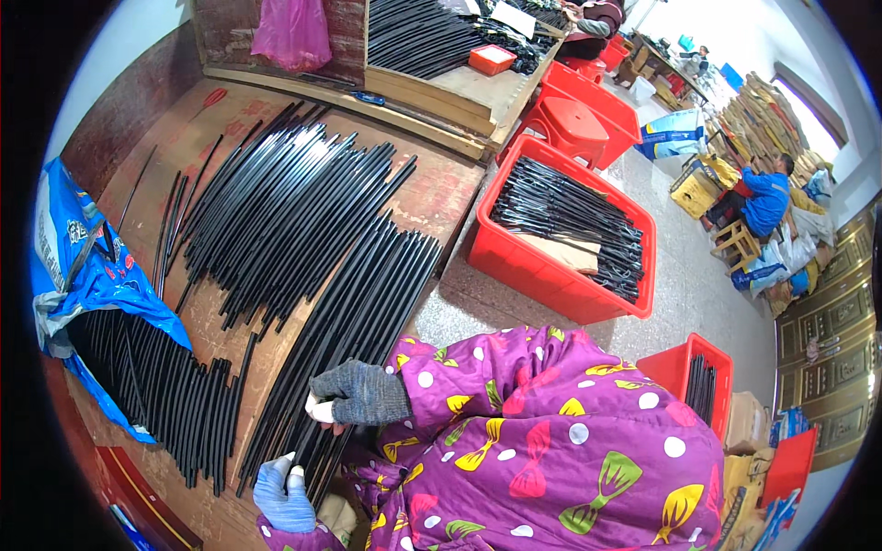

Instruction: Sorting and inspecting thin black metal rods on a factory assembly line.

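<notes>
Many thin black rods (354,285) lie side by side on the wooden table in front of me. Over their near part is my right hand (360,393) in a dark grey fingerless glove, its fingers curled in and its bare fingertips close to the rods. What they grip, if anything, is hidden. Lower left, my left hand (283,496) wears a light blue fingerless glove. Its thumb and fingertips close on a black rod near the row's near ends. A second spread of black rods (276,211) lies farther off on the tabletop.
A blue plastic sack (101,266) at the left holds more black rods. To the right stand a red crate (560,285) full of black parts and a smaller red bin (721,386). A wooden ledge (432,101) borders the table's far side. A person in blue (767,202) sits farther right.
</notes>
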Demonstrator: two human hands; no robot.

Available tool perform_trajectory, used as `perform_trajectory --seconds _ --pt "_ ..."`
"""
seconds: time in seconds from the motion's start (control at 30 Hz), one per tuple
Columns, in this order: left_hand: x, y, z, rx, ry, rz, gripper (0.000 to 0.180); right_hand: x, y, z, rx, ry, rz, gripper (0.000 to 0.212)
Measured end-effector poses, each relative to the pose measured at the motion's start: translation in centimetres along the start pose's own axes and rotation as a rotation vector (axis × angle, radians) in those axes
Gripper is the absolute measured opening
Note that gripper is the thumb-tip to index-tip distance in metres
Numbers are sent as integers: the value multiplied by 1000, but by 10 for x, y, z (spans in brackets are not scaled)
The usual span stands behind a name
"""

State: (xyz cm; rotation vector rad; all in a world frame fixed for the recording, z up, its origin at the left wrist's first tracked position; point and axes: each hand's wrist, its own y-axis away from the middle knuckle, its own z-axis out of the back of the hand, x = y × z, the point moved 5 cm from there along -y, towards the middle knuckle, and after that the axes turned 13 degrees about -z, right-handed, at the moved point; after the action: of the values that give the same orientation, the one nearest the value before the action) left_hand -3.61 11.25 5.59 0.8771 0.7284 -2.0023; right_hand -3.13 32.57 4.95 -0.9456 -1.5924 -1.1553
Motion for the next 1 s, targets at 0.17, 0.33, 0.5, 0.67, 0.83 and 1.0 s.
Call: perform_trajectory --seconds 0.17,0.33,0.5,0.67,0.83,1.0 --pt "8 4 3 21 -25 -1 25 4 -1 18 2 -108 -101 21" --pt "31 21 24 -29 -95 60 21 17 7 72 -119 -156 -96 19" --pt "65 36 27 -18 -40 240 17 14 9 89 -192 -194 -55 17" --pt "69 42 30 -16 147 486 20 11 11 102 -212 -186 -44 17" --pt "73 42 24 -25 419 440 18 10 14 103 -208 -185 -44 17" --pt "69 40 23 4 406 515 16 9 15 100 -211 -133 -44 17"
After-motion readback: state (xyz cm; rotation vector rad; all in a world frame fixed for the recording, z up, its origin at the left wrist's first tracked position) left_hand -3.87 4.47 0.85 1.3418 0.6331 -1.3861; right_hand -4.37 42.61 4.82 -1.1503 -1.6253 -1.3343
